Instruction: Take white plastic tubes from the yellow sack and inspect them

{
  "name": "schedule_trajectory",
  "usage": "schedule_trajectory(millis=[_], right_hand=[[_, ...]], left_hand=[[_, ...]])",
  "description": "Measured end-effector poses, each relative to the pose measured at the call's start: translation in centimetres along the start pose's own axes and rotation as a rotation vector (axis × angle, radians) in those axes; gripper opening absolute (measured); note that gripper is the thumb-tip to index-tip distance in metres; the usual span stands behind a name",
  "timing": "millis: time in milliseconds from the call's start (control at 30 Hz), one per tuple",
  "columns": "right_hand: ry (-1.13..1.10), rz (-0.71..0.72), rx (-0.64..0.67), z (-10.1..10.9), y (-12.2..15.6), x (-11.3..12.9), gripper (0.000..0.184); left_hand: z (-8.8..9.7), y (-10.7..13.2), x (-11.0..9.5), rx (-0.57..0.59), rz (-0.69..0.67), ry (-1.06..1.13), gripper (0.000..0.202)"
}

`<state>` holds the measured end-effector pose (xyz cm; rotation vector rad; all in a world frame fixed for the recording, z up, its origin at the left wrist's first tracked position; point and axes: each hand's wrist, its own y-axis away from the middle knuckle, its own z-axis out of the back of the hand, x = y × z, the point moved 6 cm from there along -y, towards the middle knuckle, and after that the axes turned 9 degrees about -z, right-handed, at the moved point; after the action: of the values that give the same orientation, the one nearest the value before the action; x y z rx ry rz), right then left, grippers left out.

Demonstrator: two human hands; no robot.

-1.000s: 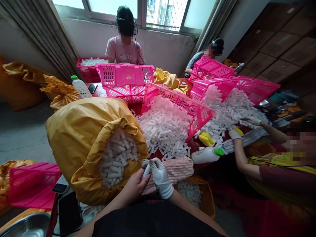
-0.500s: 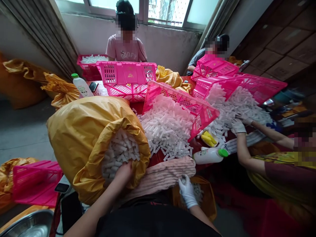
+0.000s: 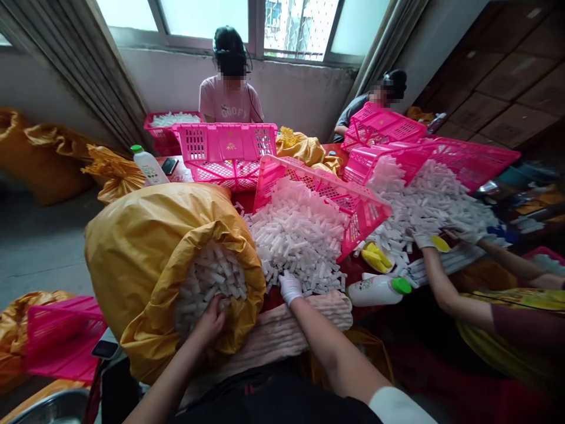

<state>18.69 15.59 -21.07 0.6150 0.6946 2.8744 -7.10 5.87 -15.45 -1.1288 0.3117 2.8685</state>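
Note:
My bare left hand is in the mouth of a bulging yellow sack. Its fingers are curled, with a small white plastic tube between fingertips and thumb. Many more such tubes fill the opening. My right hand, in a white glove, reaches the front edge of a heap of white plastic tubes on the red table. Its fingers are drawn together against the heap, and what they hold is hidden. The heap spills from a tilted pink basket. A rolled, striped pale cloth lies below the right forearm.
A white bottle with a green cap lies beside a dish of yellow pieces. Another pink basket stands behind the sack. At right, a co-worker's gloved hands work at another heap. Two more people sit opposite.
My right hand has moved up and left from beyond the cloth's front edge to the heap. My left hand has shifted slightly down and left in the sack mouth. The view has tilted slightly.

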Motion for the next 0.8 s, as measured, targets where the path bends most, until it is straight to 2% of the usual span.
schedule_trajectory(millis=[100, 167, 200, 333, 400, 467, 533, 633, 700, 800], right_hand=[[-0.187, 0.042, 0.015, 0.4, 2.1, 0.0, 0.014], [-0.300, 0.063, 0.031, 1.0, 4.5, 0.4, 0.019], [-0.426, 0.066, 0.054, 1.5, 5.9, 0.8, 0.025], [-1.326, 0.097, 0.267, 4.4, 11.5, 4.4, 0.046], [-1.591, 0.121, 0.321, 5.7, 13.5, 6.5, 0.044], [-1.652, 0.128, 0.273, 6.4, 14.7, 7.7, 0.039], [-1.593, 0.182, 0.172, 6.9, 15.6, 8.3, 0.030], [-1.439, 0.334, 0.058, 7.5, 17.0, 9.0, 0.022], [-1.417, 0.370, 0.040, 7.7, 17.7, 9.2, 0.024], [-1.514, 0.326, 0.092, 7.5, 18.2, 9.5, 0.030]], left_hand=[[0.8, 1.9, -2.2, 0.013, -0.110, 0.169, 0.048], [0.9, 2.9, -4.1, 0.034, -0.173, 0.264, 0.052], [0.9, 3.3, -5.1, 0.043, -0.190, 0.297, 0.053], [0.8, 4.3, -9.1, 0.127, -0.215, 0.346, 0.042], [1.0, 4.5, -11.3, 0.193, -0.255, 0.391, 0.036], [1.2, 4.7, -13.1, 0.255, -0.287, 0.471, 0.034], [0.8, 4.9, -14.3, 0.325, -0.281, 0.601, 0.033], [-0.9, 5.5, -14.8, 0.396, -0.164, 0.966, 0.035], [-2.0, 5.8, -14.7, 0.423, -0.072, 1.239, 0.035], [-2.8, 6.1, -14.8, 0.486, -0.005, 1.573, 0.028]])
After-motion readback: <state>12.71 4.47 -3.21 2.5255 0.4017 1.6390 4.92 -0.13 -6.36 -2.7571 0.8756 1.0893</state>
